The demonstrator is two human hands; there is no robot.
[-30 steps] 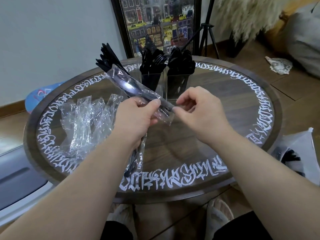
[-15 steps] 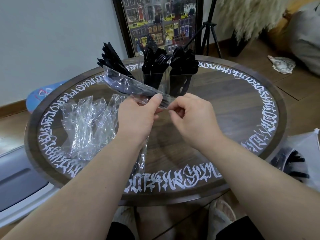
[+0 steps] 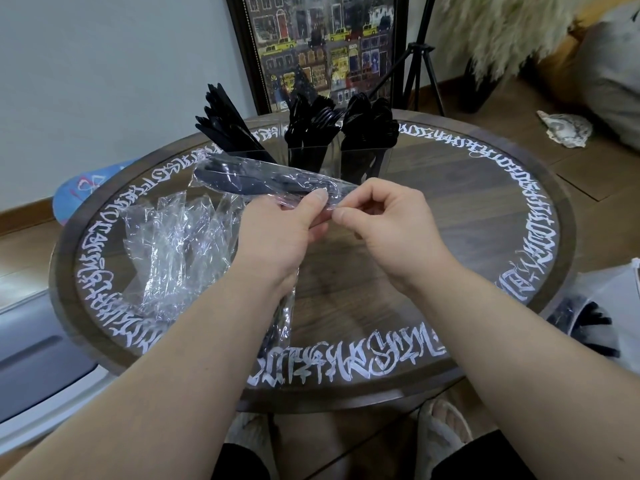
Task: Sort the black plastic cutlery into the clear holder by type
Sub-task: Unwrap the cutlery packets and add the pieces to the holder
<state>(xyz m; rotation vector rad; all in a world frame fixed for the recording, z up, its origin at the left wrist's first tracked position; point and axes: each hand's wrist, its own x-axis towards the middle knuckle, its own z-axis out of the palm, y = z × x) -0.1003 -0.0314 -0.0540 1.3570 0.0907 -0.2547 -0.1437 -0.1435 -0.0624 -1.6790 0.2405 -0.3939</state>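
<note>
A clear plastic packet of black cutlery [image 3: 249, 180] lies nearly level above the round table [image 3: 485, 209]. My left hand [image 3: 277, 233] grips the packet near its right end. Another wrapped packet [image 3: 282, 320] hangs down below the left palm. My right hand [image 3: 384, 223] pinches the packet's right tip between thumb and fingers. The clear holder [image 3: 311, 157] stands at the back of the table, with knives [image 3: 225, 126] leaning left, forks [image 3: 311, 123] in the middle and spoons [image 3: 370, 126] on the right.
A heap of empty clear wrappers [image 3: 173, 244] lies on the table's left side. A white bag with more black cutlery [image 3: 585, 323] sits on the floor at the right. A framed picture [image 3: 322, 50] and a tripod [image 3: 420, 64] stand behind the table.
The packet has tilted from steeply raised at the left to nearly level. My right hand has closed in and now pinches the packet's right tip beside the left thumb.
</note>
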